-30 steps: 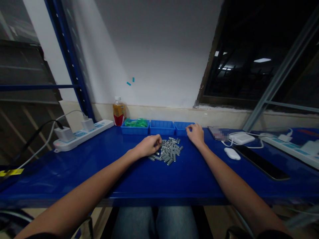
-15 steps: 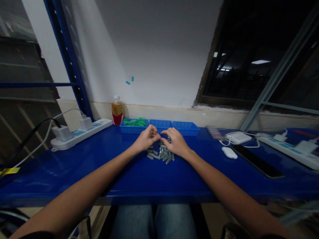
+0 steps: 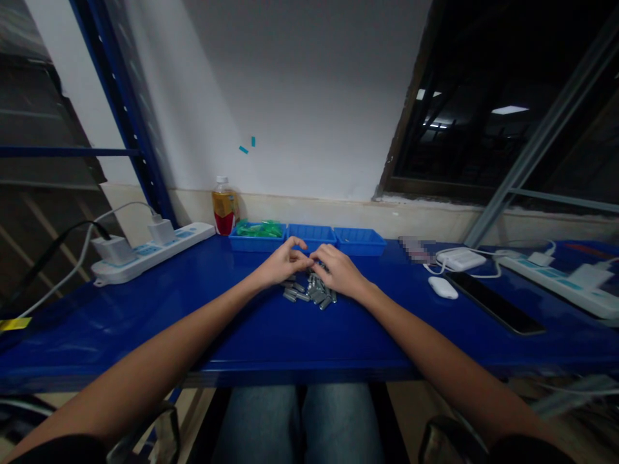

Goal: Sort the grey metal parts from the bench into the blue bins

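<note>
A pile of several small grey metal cylinders [image 3: 309, 294] lies on the blue table [image 3: 271, 335]. My left hand [image 3: 283, 264] and my right hand [image 3: 338, 270] meet just above the pile, fingertips pinched together around something too small to make out. Behind them stand three blue trays: the left tray [image 3: 256, 241] holds green pieces, the middle tray [image 3: 312, 233] and the right tray [image 3: 360, 240] show no contents from here.
A drink bottle [image 3: 223, 209] stands at the wall beside the trays. A white power strip [image 3: 149, 251] with chargers lies at left. At right lie a white mouse-like device [image 3: 442, 287], a dark phone [image 3: 493, 303], a white box [image 3: 459, 259] and another power strip [image 3: 556, 280].
My right hand came from the right blue tray leftward to the pile and met my left hand. The left hand lifted slightly off the pile's edge.
</note>
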### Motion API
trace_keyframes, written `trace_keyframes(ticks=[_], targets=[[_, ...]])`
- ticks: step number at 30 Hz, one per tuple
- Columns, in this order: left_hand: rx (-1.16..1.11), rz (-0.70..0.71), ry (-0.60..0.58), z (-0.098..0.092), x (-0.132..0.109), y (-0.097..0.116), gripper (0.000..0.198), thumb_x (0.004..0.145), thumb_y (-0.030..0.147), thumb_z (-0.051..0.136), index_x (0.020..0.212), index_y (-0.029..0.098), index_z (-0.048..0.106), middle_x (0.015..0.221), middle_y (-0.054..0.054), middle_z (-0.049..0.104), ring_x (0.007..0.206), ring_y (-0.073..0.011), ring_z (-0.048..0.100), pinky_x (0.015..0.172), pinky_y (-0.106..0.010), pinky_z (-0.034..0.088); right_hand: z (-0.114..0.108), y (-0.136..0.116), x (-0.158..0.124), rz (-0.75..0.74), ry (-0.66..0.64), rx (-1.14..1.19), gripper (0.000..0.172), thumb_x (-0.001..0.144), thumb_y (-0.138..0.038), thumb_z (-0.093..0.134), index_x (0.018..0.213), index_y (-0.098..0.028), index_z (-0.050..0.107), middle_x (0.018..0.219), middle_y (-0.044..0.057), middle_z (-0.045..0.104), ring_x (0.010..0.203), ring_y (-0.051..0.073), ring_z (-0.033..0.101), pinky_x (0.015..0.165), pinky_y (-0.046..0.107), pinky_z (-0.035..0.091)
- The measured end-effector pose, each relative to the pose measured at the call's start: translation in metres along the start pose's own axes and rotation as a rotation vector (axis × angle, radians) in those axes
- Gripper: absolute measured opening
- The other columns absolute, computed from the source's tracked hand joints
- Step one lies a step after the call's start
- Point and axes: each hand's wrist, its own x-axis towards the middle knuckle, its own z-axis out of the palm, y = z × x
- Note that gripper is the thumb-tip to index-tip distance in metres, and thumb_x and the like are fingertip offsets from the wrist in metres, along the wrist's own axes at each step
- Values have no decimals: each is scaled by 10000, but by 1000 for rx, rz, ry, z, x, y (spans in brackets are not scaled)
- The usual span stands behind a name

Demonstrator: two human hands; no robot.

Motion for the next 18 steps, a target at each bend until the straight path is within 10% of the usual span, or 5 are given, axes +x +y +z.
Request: trace_keyframes(ticks=[9, 18], targets=[[872, 50, -41, -7, 1, -5, 207, 789, 265, 523, 873, 165, 683, 808, -53, 699, 697, -166, 622, 633, -239, 430, -9, 67, 2, 440, 300, -241, 192, 880, -296, 480, 866, -156, 610, 884, 89, 588, 898, 212, 509, 828, 313, 369], [1091, -59, -2, 5, 0, 1, 214, 722, 218, 517, 791, 222, 719, 786, -40, 719, 730, -206, 649, 618, -249, 426, -6, 106, -16, 740, 213, -340, 296, 860, -401, 485, 897, -169, 666, 928, 115, 614, 945, 259, 480, 786, 353, 357]])
